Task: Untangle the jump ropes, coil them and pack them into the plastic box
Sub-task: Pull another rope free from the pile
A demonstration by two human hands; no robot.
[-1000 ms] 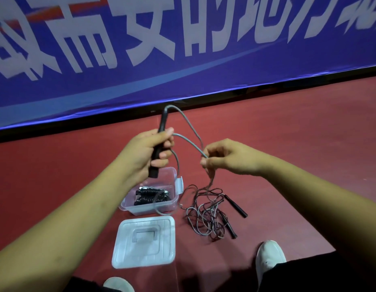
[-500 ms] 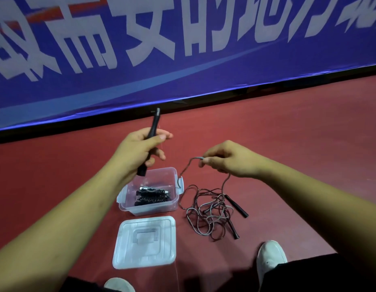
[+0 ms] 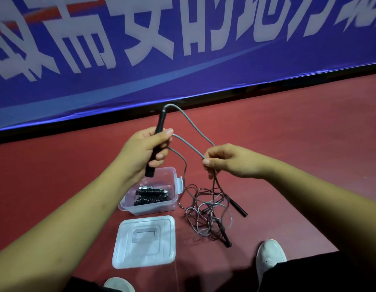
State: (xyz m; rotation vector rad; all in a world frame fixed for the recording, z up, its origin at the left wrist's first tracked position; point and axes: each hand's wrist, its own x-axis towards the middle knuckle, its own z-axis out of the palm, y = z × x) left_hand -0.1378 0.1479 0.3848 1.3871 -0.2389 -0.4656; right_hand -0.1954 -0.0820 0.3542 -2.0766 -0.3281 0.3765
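Note:
My left hand (image 3: 147, 150) grips a black jump rope handle (image 3: 156, 142), held nearly upright above the clear plastic box (image 3: 153, 207). A grey rope (image 3: 195, 127) arcs from the handle's top down to my right hand (image 3: 229, 161), which pinches it; another strand runs back to my left thumb. Below my right hand the rope drops into a tangled pile (image 3: 206, 213) on the red floor, with two black handles lying in it. Coiled black ropes (image 3: 151, 194) lie inside the box.
The box's translucent lid (image 3: 143, 243) lies flat on the floor in front of the box. My white shoes (image 3: 269, 256) show at the bottom. A blue banner (image 3: 182, 49) with white characters stands along the far edge of the red floor.
Half a second ago no rope showed above the handle. Now a grey loop arcs from the handle's top to my right hand, which has risen slightly; my left hand sits a little lower.

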